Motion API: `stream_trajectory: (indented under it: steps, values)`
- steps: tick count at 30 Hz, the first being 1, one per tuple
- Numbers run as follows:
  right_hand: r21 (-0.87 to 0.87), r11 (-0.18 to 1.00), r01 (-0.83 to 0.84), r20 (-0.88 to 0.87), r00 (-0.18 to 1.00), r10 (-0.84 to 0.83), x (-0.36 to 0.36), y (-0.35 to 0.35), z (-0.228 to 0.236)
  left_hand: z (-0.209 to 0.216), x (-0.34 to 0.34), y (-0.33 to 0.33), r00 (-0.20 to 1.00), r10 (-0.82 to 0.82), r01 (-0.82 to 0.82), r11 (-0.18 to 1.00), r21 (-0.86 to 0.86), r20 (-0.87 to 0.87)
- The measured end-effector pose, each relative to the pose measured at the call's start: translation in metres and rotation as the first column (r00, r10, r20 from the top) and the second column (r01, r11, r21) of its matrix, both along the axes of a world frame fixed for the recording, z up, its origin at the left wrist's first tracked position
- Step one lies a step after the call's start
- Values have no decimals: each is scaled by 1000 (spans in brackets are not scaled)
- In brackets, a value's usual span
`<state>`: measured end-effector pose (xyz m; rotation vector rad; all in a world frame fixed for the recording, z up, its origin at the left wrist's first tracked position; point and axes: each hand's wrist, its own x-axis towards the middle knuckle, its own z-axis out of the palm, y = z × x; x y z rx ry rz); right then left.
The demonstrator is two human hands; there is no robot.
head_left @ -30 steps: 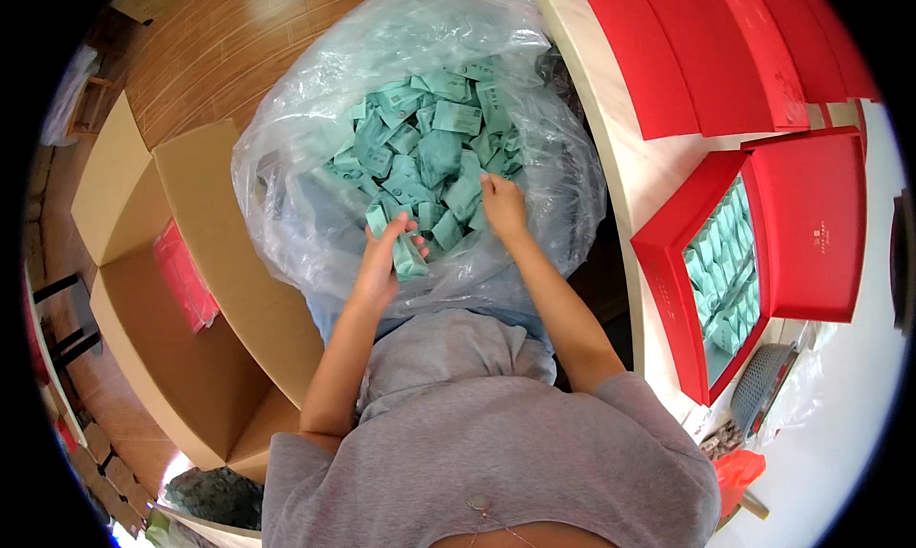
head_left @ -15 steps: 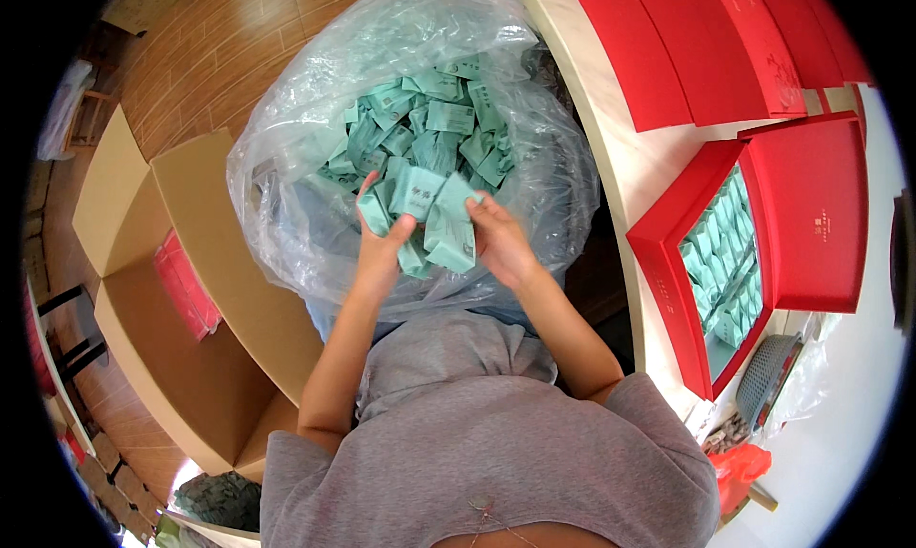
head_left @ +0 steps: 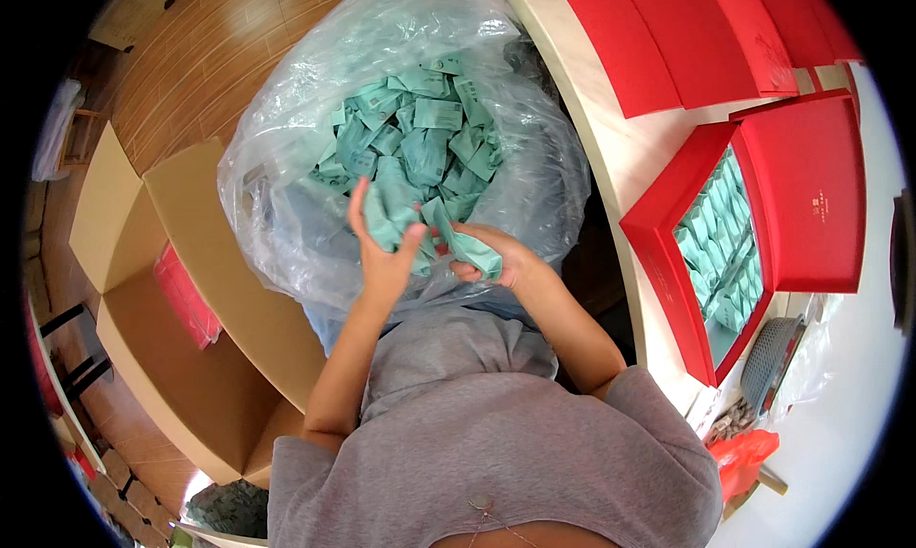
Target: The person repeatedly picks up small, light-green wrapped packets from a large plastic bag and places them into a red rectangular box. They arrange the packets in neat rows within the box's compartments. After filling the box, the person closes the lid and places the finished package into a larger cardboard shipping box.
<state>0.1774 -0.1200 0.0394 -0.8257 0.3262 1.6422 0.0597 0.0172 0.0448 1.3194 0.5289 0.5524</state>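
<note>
Several pale green paper packets point(head_left: 389, 212) rest in my left hand point(head_left: 384, 262), with the thumb and fingers curled around them. My right hand point(head_left: 501, 252) grips another green packet point(head_left: 474, 250) between thumb and fingers, close beside the left hand's bunch. Both hands are over the near side of a large clear plastic bag point(head_left: 277, 157). Inside the bag lies a heap of the same green packets point(head_left: 425, 152). At the right, an open red box point(head_left: 658, 248) holds rows of green packets point(head_left: 716, 243).
A pale counter point(head_left: 572, 81) runs along the right, with more red boxes point(head_left: 658, 42) at its far end. On the left stands an open cardboard box point(head_left: 181, 367) with a pinkish-red package point(head_left: 186, 295) in it. A grey basket point(head_left: 771, 362) and an orange-red plastic bag point(head_left: 744, 457) are at the lower right.
My right hand has drawn one packet down and turned it sideways, apart from the bunch. The left hand's bunch has tilted, and its fingers have shifted slightly.
</note>
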Motion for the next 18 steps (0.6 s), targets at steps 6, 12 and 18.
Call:
stream_trajectory:
  steps: [6,12,18]
  values:
    - [-46,997,68,438,898,-41,16,-9,17,-11,0,27,991,43,-90,912,-400,-125]
    - [-293,885,363,919,-148,365,-11,31,39,6,6,2,983,49,-110,927,-359,-175]
    - [-26,988,154,994,-98,42,-53,46,56,9,11,-4,973,124,-173,950,-260,-195]
